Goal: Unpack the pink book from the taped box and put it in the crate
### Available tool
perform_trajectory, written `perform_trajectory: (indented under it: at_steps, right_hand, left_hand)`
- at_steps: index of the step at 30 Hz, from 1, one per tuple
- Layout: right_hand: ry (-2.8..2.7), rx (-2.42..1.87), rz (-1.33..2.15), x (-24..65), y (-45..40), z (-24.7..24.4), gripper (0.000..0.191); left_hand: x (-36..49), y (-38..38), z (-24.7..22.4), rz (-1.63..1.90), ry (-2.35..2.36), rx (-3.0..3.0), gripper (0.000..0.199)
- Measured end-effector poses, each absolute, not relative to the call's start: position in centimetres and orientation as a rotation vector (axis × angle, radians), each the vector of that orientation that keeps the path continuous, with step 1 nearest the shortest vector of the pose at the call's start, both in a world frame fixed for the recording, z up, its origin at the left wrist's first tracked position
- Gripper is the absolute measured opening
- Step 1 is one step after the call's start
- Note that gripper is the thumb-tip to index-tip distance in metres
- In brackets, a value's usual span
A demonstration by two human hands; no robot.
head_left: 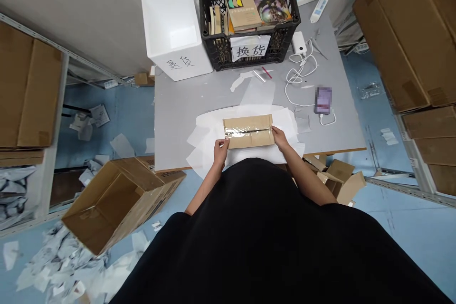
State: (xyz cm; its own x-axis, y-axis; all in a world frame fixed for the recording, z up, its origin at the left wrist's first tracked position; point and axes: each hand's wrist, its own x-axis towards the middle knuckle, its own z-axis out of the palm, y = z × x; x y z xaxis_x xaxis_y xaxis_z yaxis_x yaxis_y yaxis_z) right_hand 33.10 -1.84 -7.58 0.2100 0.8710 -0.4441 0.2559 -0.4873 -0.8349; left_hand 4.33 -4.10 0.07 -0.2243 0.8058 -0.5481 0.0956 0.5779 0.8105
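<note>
A flat brown cardboard package [249, 140] with shiny clear tape along its middle lies in front of me, over white paper sheets [210, 126]. A dark line runs lengthwise under the tape. My left hand [221, 149] grips its left end, thumb on top. On the opposite end, my right hand [280, 137] holds the right edge. The fingers beneath the package are hidden. Whether the package rests on the paper or is slightly raised, I cannot tell.
At the table's back stand a white foam box [185, 64] and a black crate [245, 64] of books. A phone [323, 99] on a white cable lies right. An open carton [107, 204] and paper scraps [67, 256] cover floor at left; stacked cartons [399, 42] stand right.
</note>
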Motion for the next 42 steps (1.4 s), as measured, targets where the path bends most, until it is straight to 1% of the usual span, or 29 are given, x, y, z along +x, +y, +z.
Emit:
perform_trajectory:
  at_steps: [2,4,7,8,11,14,17,20,23,26,29,31,33,36,42]
  right_hand:
    - [-1.011,-1.984,1.240,33.6,-3.1,-8.0,0.047]
    - [-1.020,-2.135,1.097,34.2,-4.8,-8.1,0.045]
    - [-1.122,-2.376,0.808,35.1,-7.2,-8.1,0.042]
    - [-1.161,-2.450,0.749,35.3,-7.9,-8.1,0.041]
    - [-1.279,-2.590,0.758,35.6,-8.9,-8.3,0.041]
    - [-1.409,-2.620,0.770,35.8,-9.1,-8.8,0.040]
    - [-1.450,-2.619,0.754,36.0,-9.0,-9.5,0.041]
    - [-1.448,-2.592,0.791,36.2,-8.9,-9.8,0.041]
    - [-1.426,-2.568,0.808,36.3,-8.9,-9.5,0.039]
    - [-1.294,-2.506,0.907,36.5,-8.6,-8.2,0.038]
    - [-1.094,-2.225,1.270,37.0,-8.1,-6.0,0.040]
    - [-0.968,-1.959,1.516,37.3,-7.7,-4.1,0.049]
    - [-0.905,-1.780,1.661,37.6,-7.2,-2.3,0.061]
    - [-0.931,-1.736,1.755,37.9,-6.4,-0.2,0.069]
    - [-1.022,-1.753,1.695,37.8,-5.0,0.8,0.067]
  left_hand:
    - [4.2,-3.8,0.1,0.783,1.737,0.843,0.037]
    - [4.3,-3.5,0.3,0.792,1.789,0.967,0.039]
    - [5.0,-3.1,1.0,0.778,1.860,1.331,0.057]
    - [5.4,-3.0,1.4,0.754,1.864,1.491,0.060]
    - [7.2,-2.3,2.5,0.620,1.773,1.925,0.058]
    - [9.1,-1.7,3.1,0.450,1.552,2.180,0.057]
    - [10.4,-1.3,2.8,0.361,1.411,2.241,0.065]
    - [10.8,-1.2,2.1,0.336,1.391,2.221,0.073]
    - [10.6,-1.2,1.7,0.319,1.388,2.231,0.076]
    - [10.3,-1.2,1.7,0.322,1.379,2.231,0.079]
    - [10.2,-1.2,1.7,0.317,1.354,2.239,0.084]
    - [10.2,-1.2,1.7,0.297,1.344,2.256,0.088]
    - [10.2,-1.2,1.7,0.282,1.348,2.263,0.090]
    - [10.2,-1.3,1.7,0.293,1.353,2.244,0.092]
    - [10.3,-1.3,1.7,0.332,1.353,2.194,0.092]
